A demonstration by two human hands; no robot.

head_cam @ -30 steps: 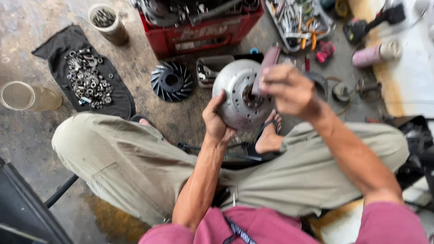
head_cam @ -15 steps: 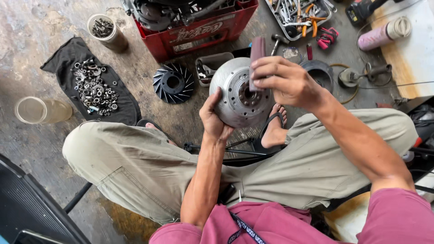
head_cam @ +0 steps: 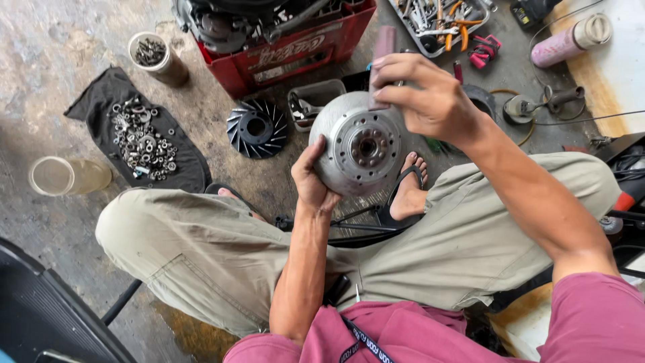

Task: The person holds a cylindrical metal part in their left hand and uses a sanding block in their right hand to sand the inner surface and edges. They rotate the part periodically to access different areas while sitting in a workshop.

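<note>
The concrete floor (head_cam: 60, 60) carries the clutter; the person sits low over it with knees spread in khaki trousers (head_cam: 201, 249). A red crate (head_cam: 295, 50) stands at the top, loaded with a dark engine part. To its left a black cloth (head_cam: 101, 107) lies on the floor under a scatter of washers and nuts, and a black finned fan wheel (head_cam: 256, 128) lies flat just in front of the crate.

The grey metal disc (head_cam: 359, 151) is held up above the lap, between the knees, its hub and ring of bolt holes turned toward the camera. The left hand (head_cam: 312, 178) cups its lower-left rim, thumb on the face and fingers wrapped behind — closed firmly on the disc. The right hand (head_cam: 430, 97) is pinched shut on a small pinkish-brown block (head_cam: 383, 64), likely an abrasive pad or folded paper, pressed against the disc's upper edge.

The disc looks like cast or machined metal — stiff, probably heavy for its size, with a smooth domed skirt that could slip in greasy fingers. The rim looks the surest hold, with the thumb braced near the raised hub; the bolt holes offer extra purchase. The block looks light and easily held in a pinch.
</note>
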